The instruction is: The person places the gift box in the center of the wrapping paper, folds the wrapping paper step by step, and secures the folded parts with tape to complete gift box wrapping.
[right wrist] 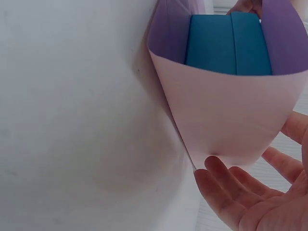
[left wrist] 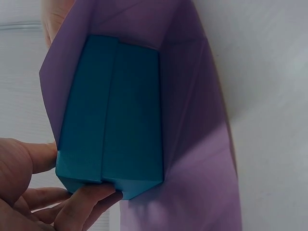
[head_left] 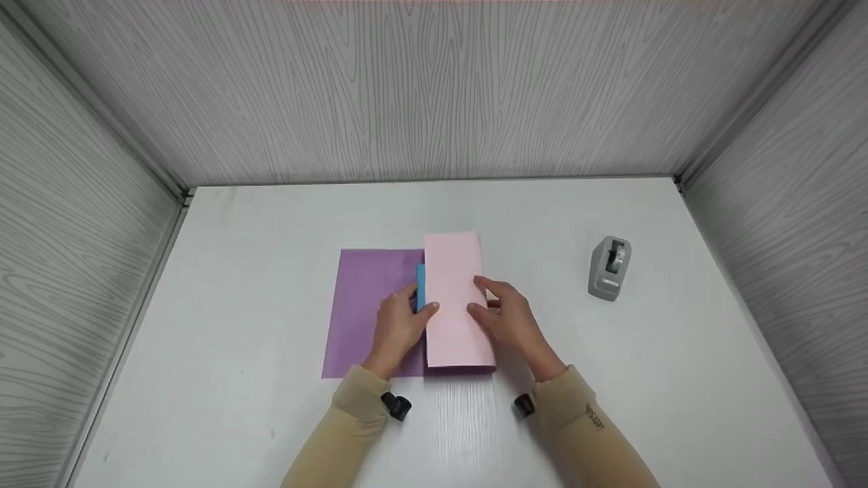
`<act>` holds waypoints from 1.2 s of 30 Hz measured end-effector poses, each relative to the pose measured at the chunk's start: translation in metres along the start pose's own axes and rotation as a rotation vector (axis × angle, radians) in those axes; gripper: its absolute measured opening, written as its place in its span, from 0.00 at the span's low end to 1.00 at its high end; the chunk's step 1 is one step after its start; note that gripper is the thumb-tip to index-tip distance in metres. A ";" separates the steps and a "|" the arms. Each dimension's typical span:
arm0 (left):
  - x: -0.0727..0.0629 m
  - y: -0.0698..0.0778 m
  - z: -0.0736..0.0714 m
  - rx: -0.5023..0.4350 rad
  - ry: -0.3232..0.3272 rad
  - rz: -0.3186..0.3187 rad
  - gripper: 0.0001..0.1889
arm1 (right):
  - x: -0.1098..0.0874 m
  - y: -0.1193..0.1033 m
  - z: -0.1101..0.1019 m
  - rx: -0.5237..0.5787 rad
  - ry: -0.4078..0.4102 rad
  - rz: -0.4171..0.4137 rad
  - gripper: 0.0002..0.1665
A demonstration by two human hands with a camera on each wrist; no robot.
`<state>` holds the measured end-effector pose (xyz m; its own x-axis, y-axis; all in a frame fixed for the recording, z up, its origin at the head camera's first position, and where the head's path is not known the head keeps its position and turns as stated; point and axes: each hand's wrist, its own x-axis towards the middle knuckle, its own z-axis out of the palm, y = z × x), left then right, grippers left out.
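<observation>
White tabletop [head_left: 224,298], grey tape dispenser [head_left: 607,278] right — gripping blue box [left wrist: 122,110] with left hand [head_left: 397,330], pressing overlying pink-purple paper [head_left: 452,285] with spread right hand [head_left: 514,320].

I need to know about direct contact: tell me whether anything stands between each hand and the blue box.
Yes for the right hand: the paper, pink outside and purple inside, curves round the blue box and lies between them. Nothing visible for the left hand: its fingers touch the box directly.
</observation>
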<state>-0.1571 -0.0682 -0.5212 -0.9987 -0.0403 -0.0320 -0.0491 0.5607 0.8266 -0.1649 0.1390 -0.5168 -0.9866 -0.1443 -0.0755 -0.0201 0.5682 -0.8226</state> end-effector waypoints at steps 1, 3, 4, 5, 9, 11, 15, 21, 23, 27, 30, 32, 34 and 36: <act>0.000 0.000 0.000 0.001 -0.001 0.004 0.30 | 0.001 0.000 0.000 -0.003 -0.003 -0.005 0.32; 0.000 0.000 0.000 0.001 0.000 0.012 0.30 | 0.002 0.001 0.000 -0.011 -0.009 -0.008 0.32; -0.001 0.000 0.000 0.003 0.000 0.015 0.30 | 0.003 0.001 0.000 -0.013 -0.012 -0.011 0.32; -0.001 0.000 0.000 0.005 0.001 0.020 0.30 | 0.003 0.001 0.000 -0.014 -0.015 -0.010 0.32; 0.000 -0.001 0.000 0.005 0.004 0.030 0.29 | 0.004 0.003 0.001 -0.006 -0.011 0.006 0.32; 0.000 -0.001 0.000 0.009 0.007 0.038 0.28 | 0.005 0.003 0.002 0.004 -0.003 0.009 0.32; 0.000 -0.002 0.000 0.018 0.015 0.042 0.28 | 0.004 0.003 0.004 0.011 0.014 0.012 0.31; 0.000 -0.002 0.001 0.009 0.017 0.040 0.29 | 0.004 0.004 0.007 0.018 0.040 -0.002 0.31; 0.000 -0.003 0.000 0.005 0.015 0.050 0.28 | 0.003 0.004 0.008 0.014 0.042 -0.006 0.31; -0.004 -0.005 -0.004 0.007 0.000 0.058 0.27 | 0.003 0.004 0.008 -0.001 0.032 -0.007 0.31; -0.011 -0.005 -0.012 0.066 -0.012 0.052 0.27 | 0.003 0.004 0.009 -0.013 0.020 0.001 0.31; -0.017 -0.004 -0.018 0.129 -0.014 0.053 0.27 | 0.003 0.004 0.008 -0.016 0.014 0.007 0.32; -0.023 -0.005 -0.027 0.197 -0.008 0.048 0.28 | 0.003 0.004 0.008 -0.016 0.012 0.015 0.32; -0.028 -0.008 -0.036 0.251 0.001 0.041 0.28 | 0.003 0.003 0.007 -0.010 0.010 0.026 0.32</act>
<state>-0.1282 -0.1010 -0.5065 -0.9999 -0.0142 -0.0009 -0.0112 0.7495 0.6619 -0.1662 0.1343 -0.5239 -0.9884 -0.1217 -0.0909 0.0034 0.5801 -0.8146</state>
